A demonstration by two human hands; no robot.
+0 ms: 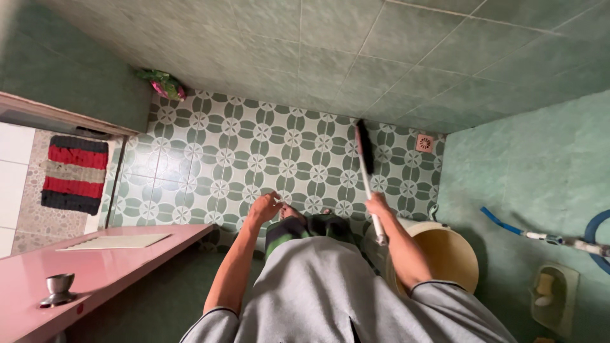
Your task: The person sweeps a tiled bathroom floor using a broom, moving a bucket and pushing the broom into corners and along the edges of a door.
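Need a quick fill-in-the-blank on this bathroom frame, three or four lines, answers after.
1. The right hand grips a long-handled ____.
2. The left hand holds ____.
3. The bucket stands on the person's ____ side.
4. The striped mat is red, grey and ____.

Answers: brush; nothing; right; black
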